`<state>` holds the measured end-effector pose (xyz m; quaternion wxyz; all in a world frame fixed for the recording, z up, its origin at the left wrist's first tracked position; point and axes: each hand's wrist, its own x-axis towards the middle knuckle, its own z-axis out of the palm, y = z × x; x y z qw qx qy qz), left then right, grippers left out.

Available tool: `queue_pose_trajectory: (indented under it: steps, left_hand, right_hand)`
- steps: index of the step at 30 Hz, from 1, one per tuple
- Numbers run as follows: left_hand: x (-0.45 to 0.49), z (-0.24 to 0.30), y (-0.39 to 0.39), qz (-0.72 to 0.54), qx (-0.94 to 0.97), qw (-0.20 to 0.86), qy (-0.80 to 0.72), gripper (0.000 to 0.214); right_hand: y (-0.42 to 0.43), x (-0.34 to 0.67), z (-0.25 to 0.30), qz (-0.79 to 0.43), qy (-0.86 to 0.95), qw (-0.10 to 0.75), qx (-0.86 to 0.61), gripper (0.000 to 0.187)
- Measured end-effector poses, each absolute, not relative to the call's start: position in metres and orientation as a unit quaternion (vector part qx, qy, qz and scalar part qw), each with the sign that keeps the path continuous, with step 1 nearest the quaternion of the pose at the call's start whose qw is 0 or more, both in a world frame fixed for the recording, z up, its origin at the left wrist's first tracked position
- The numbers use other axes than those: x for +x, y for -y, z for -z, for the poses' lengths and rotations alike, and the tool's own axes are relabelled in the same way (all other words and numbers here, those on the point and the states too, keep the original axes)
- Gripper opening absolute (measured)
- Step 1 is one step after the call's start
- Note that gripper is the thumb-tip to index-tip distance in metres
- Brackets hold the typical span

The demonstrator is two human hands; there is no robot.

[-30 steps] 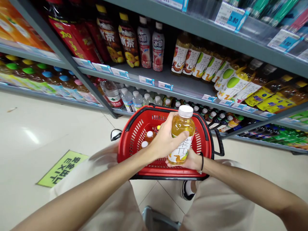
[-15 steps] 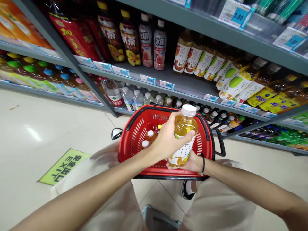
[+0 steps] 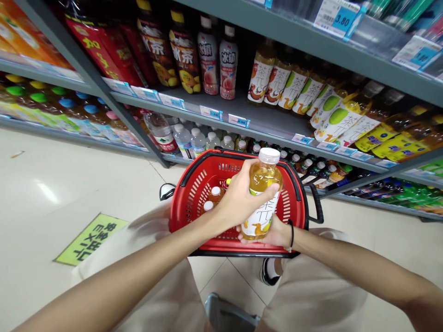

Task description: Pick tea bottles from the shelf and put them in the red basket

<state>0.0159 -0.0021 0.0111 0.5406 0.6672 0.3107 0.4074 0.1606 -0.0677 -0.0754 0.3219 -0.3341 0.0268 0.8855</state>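
Head view: the amber bottle (image 3: pixel 264 216), with a white cap and a white label, is held above the red basket (image 3: pixel 214 246), somewhat right of its middle; the cap is toward the far rim, the base toward the near rim, and the bottle appears tilted rather than upright. The left hand (image 3: pixel 240 198) grasps its side, thumb laid across the front near the label's upper edge, fingers mostly hidden behind. The right hand (image 3: pixel 277 232), with a black band (image 3: pixel 292 233) at the wrist, is cupped around the base; how firmly it presses cannot be told. Inside the basket, toward its left end, are two white-capped bottles (image 3: pixel 216 194) and, nearer the far rim, a yellow-capped bottle (image 3: pixel 227 183), partly hidden by the left hand and wrist. Beyond that rim, the middle shelf (image 3: pixel 235 105) carries labelled bottles (image 3: pixel 259 76) of similar design along the right part of its front edge. Judged from this arrangement, the work seems partly done: at least three bottles are within the basket's walls, while the amber bottle is in hand, not yet set down
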Motion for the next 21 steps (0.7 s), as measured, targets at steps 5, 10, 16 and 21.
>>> queue_pose_trajectory:
  steps: [5, 10, 16, 21]
  left_hand:
    - [0.0159, -0.0111, 0.0001, -0.405, 0.659, 0.542, -0.328, 0.059]
    - [0.0161, -0.0115, -0.0005, -0.405, 0.645, 0.544, -0.352, 0.057]
    - [0.018, -0.0073, -0.0038, -0.413, 0.643, 0.542, -0.351, 0.055]
    - [0.0185, -0.0052, -0.0064, -0.415, 0.637, 0.543, -0.358, 0.057]
  right_hand:
    - [0.0692, 0.1625, 0.0807, -0.885, -0.03, 0.321, -0.335, 0.069]
    - [0.069, 0.163, 0.0825, -0.877, -0.081, 0.323, -0.347, 0.073]
    - [0.0711, 0.1638, 0.08, -0.878, -0.1, 0.323, -0.34, 0.064]
    - [0.0711, 0.165, 0.0805, -0.879, -0.081, 0.323, -0.341, 0.06]
